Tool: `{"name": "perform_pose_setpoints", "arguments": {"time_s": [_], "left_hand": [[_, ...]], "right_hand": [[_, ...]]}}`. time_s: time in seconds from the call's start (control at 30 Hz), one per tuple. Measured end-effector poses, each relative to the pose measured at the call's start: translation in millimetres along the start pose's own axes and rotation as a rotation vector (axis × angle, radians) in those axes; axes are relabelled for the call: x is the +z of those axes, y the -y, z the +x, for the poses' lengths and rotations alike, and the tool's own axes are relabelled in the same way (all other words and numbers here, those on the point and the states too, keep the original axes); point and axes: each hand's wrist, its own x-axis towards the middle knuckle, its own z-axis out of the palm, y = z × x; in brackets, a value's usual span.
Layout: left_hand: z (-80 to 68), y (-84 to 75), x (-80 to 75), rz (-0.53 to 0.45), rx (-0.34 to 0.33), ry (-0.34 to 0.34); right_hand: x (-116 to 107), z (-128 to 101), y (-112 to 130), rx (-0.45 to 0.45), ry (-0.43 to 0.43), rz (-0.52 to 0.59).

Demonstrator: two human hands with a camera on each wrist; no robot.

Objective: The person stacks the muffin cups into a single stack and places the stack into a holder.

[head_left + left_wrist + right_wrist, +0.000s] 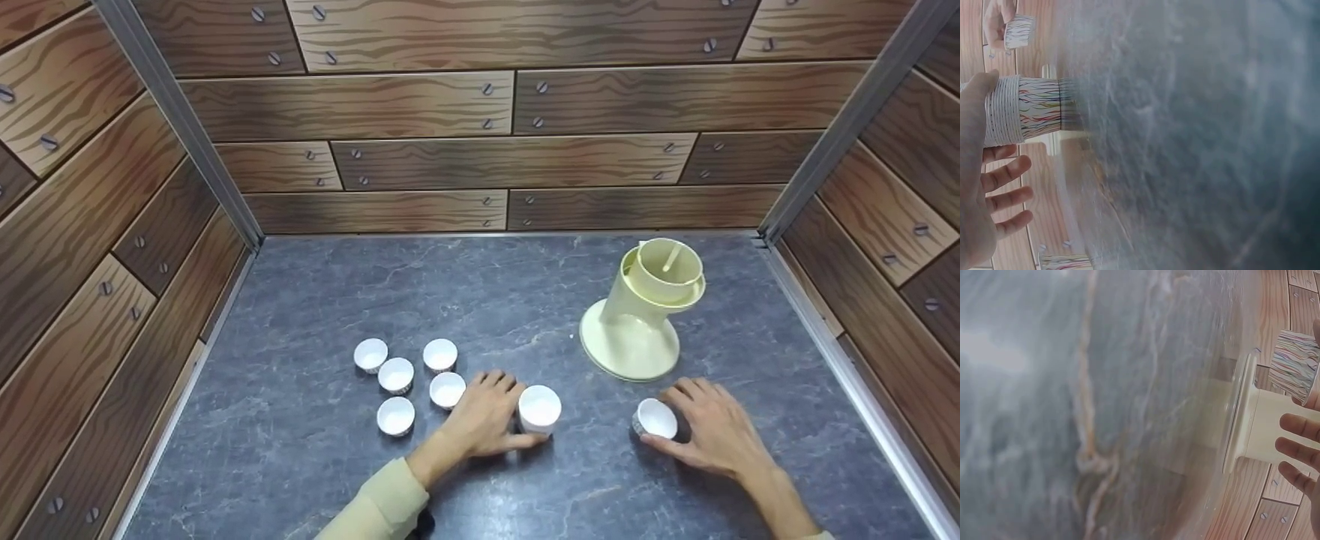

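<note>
Cups sat toward the bench's [315, 300] near edge. My left hand [484, 420] gripped a stack of cups [539, 409]; my right hand [712, 435] pinched a tilted single cup [655, 418] before the cream dispenser [643, 315]. I judged loading underway; next needed lifting toward its open top.

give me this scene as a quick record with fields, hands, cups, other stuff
left hand: left hand grips a stack of white paper cups with coloured line print, thumb against its side
right hand: right hand holds a single white paper cup, tilted on the surface
loose cups: five small white paper cups upright in a cluster beside the left hand
dispenser: cream plastic cone-based holder with a cup-shaped top, standing behind the right hand
surface: dark grey marble-look tabletop
surround: wood-plank patterned walls
</note>
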Motion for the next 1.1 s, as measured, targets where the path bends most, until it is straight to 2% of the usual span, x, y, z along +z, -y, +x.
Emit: {"name": "perform_pose_setpoints", "arguments": {"time_s": [0.23,0.4,0.73,1.1], "left_hand": [[-0.2,1.0,0.7,0.022,0.007,-0.014],[-0.2,0.4,0.3,0.003,0.002,-0.011],[-0.1,0.2,-0.6,-0.001,0.000,-0.015],[-1.2,0.6,0.4,0.014,0.002,-0.010]], "right_hand": [[1,6,6,-0.014,-0.013,0.037],[2,11,10,-0.031,-0.024,0.059],[1,27,17,-0.094,-0.076,0.048],[1,44,30,-0.155,-0.114,0.097]]}}
